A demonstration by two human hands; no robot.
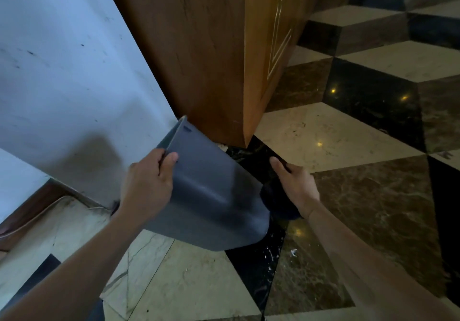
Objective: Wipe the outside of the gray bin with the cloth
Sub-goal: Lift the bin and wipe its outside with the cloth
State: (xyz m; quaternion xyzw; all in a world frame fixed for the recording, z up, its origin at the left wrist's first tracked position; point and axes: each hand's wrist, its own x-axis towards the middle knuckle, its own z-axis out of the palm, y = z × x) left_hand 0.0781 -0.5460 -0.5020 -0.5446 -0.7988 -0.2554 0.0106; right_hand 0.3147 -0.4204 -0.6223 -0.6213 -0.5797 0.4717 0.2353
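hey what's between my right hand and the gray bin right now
The dark cloth, in the head view. It sits under the right hand, bunched against the bin near its base.

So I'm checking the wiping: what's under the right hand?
A dark cloth sits under the right hand, against the tilted gray plastic bin. The hand and bin hide most of it; contact is unclear.

Wood cabinet far centre, white wall left. Marble floor in cream, brown, black tiles; white specks near centre.
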